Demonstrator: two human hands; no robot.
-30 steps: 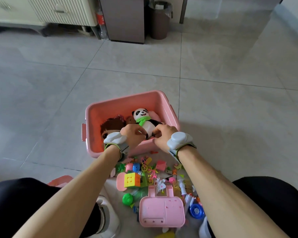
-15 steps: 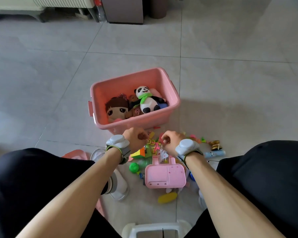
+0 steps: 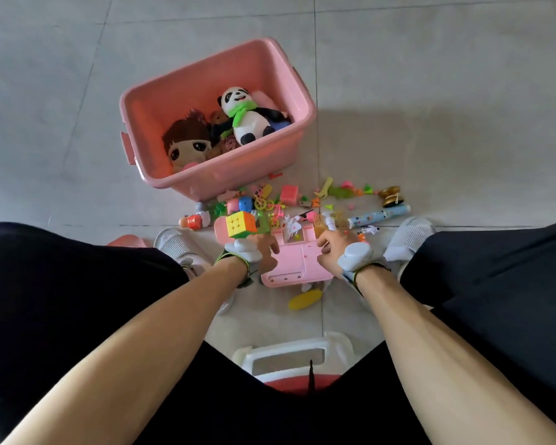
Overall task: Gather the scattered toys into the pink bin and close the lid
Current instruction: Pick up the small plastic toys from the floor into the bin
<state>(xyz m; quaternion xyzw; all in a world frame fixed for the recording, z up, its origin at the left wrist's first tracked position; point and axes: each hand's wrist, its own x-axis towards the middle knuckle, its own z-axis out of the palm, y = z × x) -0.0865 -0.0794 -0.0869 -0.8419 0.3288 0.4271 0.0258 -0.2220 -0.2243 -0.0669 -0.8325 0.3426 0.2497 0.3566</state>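
Gripping the pink toy case (image 3: 297, 263) by its two sides, the person's left hand (image 3: 265, 252) curls its fingers over the left edge while the right hand (image 3: 329, 248) does the same on the right edge. Just beyond the left fingers a colour cube (image 3: 240, 223) sits, almost touching them. Past both sets of fingertips the small scattered toys (image 3: 289, 200) crowd the tiled floor (image 3: 430, 91) up to the near wall of the pink bin (image 3: 161, 101), which stands lidless with a panda plush (image 3: 246, 118) and a doll (image 3: 187, 144) inside. Beyond and right of the right fingers lie a patterned tube (image 3: 379, 216) and a yo-yo (image 3: 389, 194). On the near side of the case a yellow toy (image 3: 304, 299) rests, with bare tile around it. Open floor spreads wide on the bin's far and right sides.
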